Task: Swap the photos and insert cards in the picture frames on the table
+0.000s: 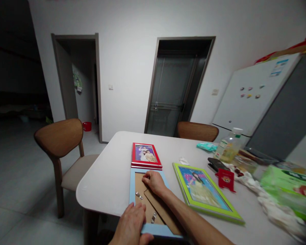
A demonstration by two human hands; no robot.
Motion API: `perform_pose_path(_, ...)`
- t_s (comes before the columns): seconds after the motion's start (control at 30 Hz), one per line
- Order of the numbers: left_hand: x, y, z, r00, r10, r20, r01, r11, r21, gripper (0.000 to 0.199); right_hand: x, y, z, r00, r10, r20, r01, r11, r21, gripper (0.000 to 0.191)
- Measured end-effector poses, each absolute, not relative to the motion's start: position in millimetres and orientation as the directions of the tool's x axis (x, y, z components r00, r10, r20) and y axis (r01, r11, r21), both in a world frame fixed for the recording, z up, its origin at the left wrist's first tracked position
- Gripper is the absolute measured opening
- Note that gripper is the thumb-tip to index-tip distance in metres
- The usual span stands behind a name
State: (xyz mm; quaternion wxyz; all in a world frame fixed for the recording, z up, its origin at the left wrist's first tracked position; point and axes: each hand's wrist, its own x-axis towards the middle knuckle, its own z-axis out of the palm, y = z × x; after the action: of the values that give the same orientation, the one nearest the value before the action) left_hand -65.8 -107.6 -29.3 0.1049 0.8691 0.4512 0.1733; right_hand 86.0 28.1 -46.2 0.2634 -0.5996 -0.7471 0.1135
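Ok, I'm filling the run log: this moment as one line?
left hand: on pale blue rectangular frame | right hand: bunched over flat brown backing board

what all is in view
blue frame: one, blue, table's near edge
backing: one, brown, in blue frame
clips: two visible, silver, on backing
red frame: at least one, red, beyond blue
green frame: one, lime, right of blue
bottle: one, clear, table right
red object: one, red, beside green frame
small packet: one, teal, near bottle
large package: one, green, far right
table: one, white, centre
chairs: two, brown, left and back
fridge: one, white-grey, right
doorways: two, grey, back wall
left hand: one, bare, on blue frame
right hand: one, bare, on backing
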Motion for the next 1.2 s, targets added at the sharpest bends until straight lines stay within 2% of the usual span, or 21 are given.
perform_pose_path(0.3, -68.2, -106.5, -32.1, 0.537, 0.805, 0.250, 0.729, -0.593, 0.342, 0.059, 90.1, 20.9, -46.7, -0.130, 0.935, 0.330, 0.848, 0.277, -0.452, 0.021)
perform_pose_path(0.5, -67.9, -107.8, -31.5, 0.545, 0.810, 0.217, 0.737, -0.586, 0.337, 0.060, 96.0, 16.3, -42.5, -0.243, 0.918, 0.314, 0.850, 0.358, -0.387, 0.017)
perform_pose_path(0.67, -68.4, -108.0, -30.1, 0.547, 0.807, 0.220, 0.740, -0.590, 0.324, 0.062, 97.0, 12.0, -39.2, -0.288, 0.908, 0.305, 0.852, 0.388, -0.350, 0.023)
perform_pose_path(0.8, -68.0, -105.5, -34.2, 0.538, 0.808, 0.241, 0.733, -0.590, 0.340, 0.062, 96.5, 11.3, -38.4, -0.281, 0.912, 0.298, 0.858, 0.378, -0.348, 0.025)
perform_pose_path(0.97, -68.4, -103.6, -39.9, 0.553, 0.797, 0.244, 0.727, -0.604, 0.327, 0.062, 96.3, 12.8, -41.5, -0.239, 0.922, 0.305, 0.863, 0.345, -0.368, 0.018)
perform_pose_path(1.2, -71.1, -102.2, -45.6, 0.556, 0.774, 0.302, 0.703, -0.632, 0.326, 0.063, 96.9, 11.5, -44.4, -0.180, 0.928, 0.326, 0.872, 0.304, -0.384, 0.021)
